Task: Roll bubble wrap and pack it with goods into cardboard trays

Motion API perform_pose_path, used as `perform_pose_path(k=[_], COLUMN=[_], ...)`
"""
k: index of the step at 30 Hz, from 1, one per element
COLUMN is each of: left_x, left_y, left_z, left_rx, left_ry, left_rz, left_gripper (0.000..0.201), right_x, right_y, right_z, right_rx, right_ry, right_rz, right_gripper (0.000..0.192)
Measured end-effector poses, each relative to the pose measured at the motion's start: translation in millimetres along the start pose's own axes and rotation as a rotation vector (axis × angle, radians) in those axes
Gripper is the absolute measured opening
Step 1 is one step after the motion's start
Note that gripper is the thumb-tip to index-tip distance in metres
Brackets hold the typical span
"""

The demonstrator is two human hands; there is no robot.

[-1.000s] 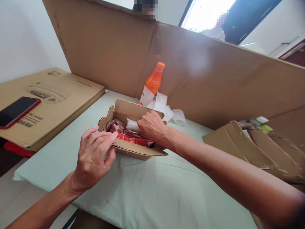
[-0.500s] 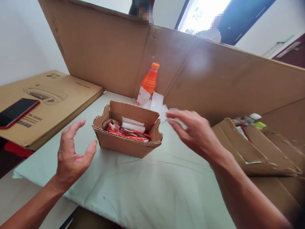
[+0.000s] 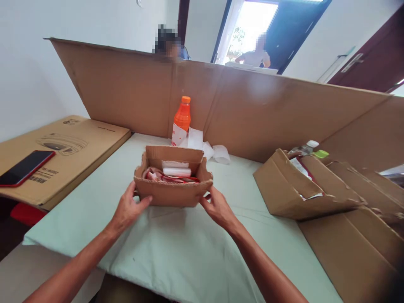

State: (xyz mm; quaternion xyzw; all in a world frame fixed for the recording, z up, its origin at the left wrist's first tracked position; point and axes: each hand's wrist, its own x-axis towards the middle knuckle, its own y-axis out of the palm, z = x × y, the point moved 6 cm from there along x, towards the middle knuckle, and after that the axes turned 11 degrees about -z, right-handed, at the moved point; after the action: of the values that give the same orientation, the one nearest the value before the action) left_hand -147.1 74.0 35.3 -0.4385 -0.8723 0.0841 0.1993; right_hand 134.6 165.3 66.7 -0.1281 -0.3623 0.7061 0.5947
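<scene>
Both hands grip a small corrugated cardboard box [image 3: 173, 191] mid-surface: left hand [image 3: 128, 209] and right hand [image 3: 217, 208], fingers wrapped on its ends. Open-topped, long axis left-right, glossy red packets [image 3: 158, 176] inside.

The small cardboard box [image 3: 173, 185] hides most of what's packed inside, just red wrappers [image 3: 164, 176] and a white packet [image 3: 176, 171] peeking over its front wall, print too small to read. The left hand [image 3: 128, 209] and right hand [image 3: 217, 208] tuck their fingertips behind the box's sides, out of sight. Behind the tall cardboard screen [image 3: 252, 113], two people are cut off, only blurred heads showing.
</scene>
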Motion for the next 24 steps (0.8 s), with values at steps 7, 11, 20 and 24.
perform_pose_path(k=[7,11,20,24], left_x=[-89.8,-82.7,-58.2,-47.6], left_y=[-7.1,-27.9,6.9,20.0], left_z=[-19.8,-3.6,15.1,16.5], left_rx=[0.124,0.185,-0.082,-0.191], left_ry=[0.402,0.354,0.176,0.122], left_rz=[0.225,0.138,0.316,0.293], left_gripper=[0.060,0.073,0.132,0.130], right_x=[-45.9,-38.3,-56.0,-48.3], right_y=[-37.9,-11.0,9.6,23.3], right_z=[-52.6,-35.6,-61.0,-61.6], right_rx=[0.272,0.436,0.370,0.381], right_ry=[0.140,0.117,0.184,0.255], right_rz=[-0.041,-0.026,-0.065,-0.023], right_gripper=[0.038,0.054,0.058,0.057])
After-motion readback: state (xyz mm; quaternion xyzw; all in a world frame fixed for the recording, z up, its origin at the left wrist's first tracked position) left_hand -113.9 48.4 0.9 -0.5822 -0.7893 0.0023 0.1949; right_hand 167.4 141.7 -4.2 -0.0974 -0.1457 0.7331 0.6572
